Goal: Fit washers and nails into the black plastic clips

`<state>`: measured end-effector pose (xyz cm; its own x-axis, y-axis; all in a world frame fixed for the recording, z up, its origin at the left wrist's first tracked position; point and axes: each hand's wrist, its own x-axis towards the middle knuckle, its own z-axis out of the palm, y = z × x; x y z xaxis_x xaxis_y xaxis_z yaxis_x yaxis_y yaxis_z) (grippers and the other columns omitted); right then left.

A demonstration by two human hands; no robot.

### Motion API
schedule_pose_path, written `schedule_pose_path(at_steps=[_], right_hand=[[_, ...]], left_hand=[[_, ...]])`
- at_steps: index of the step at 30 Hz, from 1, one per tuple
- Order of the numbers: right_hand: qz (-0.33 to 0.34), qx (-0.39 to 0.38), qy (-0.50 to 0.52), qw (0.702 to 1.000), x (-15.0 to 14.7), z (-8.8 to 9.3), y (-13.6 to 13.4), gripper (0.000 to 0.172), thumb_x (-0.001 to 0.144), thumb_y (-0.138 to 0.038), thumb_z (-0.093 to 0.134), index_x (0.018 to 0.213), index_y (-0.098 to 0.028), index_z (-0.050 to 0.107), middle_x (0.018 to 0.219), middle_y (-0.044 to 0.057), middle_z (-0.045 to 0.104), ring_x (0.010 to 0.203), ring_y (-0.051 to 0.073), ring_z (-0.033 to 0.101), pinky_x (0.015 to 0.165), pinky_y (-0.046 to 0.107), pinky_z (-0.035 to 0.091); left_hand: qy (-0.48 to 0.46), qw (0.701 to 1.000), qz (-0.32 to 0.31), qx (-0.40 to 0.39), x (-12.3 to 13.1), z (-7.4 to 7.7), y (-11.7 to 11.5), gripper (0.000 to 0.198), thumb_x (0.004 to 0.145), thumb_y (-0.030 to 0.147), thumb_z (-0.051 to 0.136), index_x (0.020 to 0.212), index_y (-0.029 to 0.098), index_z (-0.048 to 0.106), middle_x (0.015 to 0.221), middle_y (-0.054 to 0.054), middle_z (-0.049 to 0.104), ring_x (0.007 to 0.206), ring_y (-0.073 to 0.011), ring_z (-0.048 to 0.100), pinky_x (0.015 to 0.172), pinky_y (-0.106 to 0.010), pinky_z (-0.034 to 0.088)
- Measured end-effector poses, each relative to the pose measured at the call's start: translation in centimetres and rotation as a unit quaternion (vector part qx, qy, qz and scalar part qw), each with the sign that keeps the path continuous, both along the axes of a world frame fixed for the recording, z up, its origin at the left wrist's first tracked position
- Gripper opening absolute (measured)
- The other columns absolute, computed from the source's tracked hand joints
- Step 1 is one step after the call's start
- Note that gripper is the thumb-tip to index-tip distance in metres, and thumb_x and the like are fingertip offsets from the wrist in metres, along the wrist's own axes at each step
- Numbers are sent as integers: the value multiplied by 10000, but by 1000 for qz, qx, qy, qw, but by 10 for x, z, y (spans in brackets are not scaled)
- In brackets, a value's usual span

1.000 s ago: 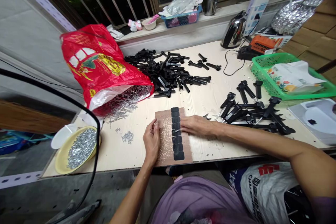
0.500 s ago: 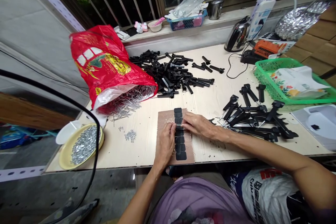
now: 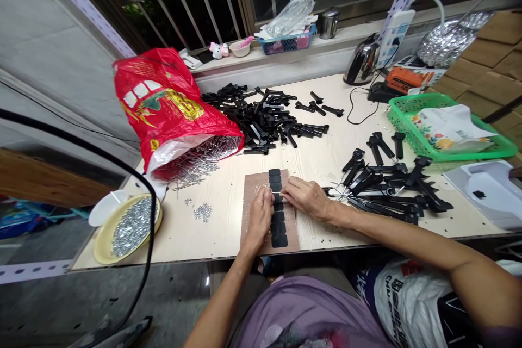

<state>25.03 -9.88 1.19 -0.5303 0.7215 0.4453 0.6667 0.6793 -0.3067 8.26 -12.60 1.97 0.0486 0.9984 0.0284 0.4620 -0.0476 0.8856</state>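
Nearest, a white sack [image 3: 411,304] carries lettering [image 3: 390,299] starting "CH". The left hand [image 3: 261,215] has moved in to meet the right hand [image 3: 309,199] over black pads [image 3: 279,228] on a brown board [image 3: 292,232], so both work one spot; what each narrow grip holds, I cannot tell. Beyond, a red bag's [image 3: 171,81] gold character [image 3: 185,106] is unreadable.

Beneath the fingers [image 3: 294,190] we see a brown board [image 3: 250,228] with a column of black pads [image 3: 279,241]. Beyond the fingers we have a heap of black parts [image 3: 265,114] on a pale, wood-grained table [image 3: 228,236]. Left of the fingers we find a red bag [image 3: 163,92] printed in yellow, white and green, and a yellow bowl [image 3: 101,247] of silvery pieces [image 3: 132,228]. Right of the fingers we notice black-and-silver pieces [image 3: 369,179] and, farther out, a bright green basket [image 3: 402,121] holding a white packet [image 3: 444,128] with orange flowers. Nearer us than the fingers is a purple shirt [image 3: 314,304].
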Motion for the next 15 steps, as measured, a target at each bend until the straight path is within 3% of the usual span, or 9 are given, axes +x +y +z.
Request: schedule_pose_path(at_steps=[3,7,10,15], right_hand=[[13,-22,14,1000,4,6,-2,169,943,-252,431,881,-169,564,861,47,581,817,144,528,639,233,393],[43,-154,101,982,7,14,-3,144,935,-254,458,880,-173,563,837,17,597,751,113,536,658,217,394],[41,-228,148,962,6,16,-1,164,928,-251,461,827,-173,564,770,-9,596,705,100,532,638,206,385],[10,-166,77,983,5,16,-6,153,927,-266,465,913,-172,585,876,35,604,754,124,541,647,225,381]], left_hand=[[62,997,-22,49,-4,-2,-1,301,955,348,336,718,198,445,654,12,452,593,-134,420,590,-266,316],[122,983,-56,129,-11,-8,2,272,954,282,350,714,198,448,677,8,459,611,-137,413,607,-275,298],[107,984,-76,122,-14,-9,6,277,960,291,335,722,196,440,683,13,447,623,-132,417,615,-269,301],[45,996,-66,31,-11,-3,8,336,952,379,343,693,191,446,623,29,412,582,-122,393,572,-252,299]])
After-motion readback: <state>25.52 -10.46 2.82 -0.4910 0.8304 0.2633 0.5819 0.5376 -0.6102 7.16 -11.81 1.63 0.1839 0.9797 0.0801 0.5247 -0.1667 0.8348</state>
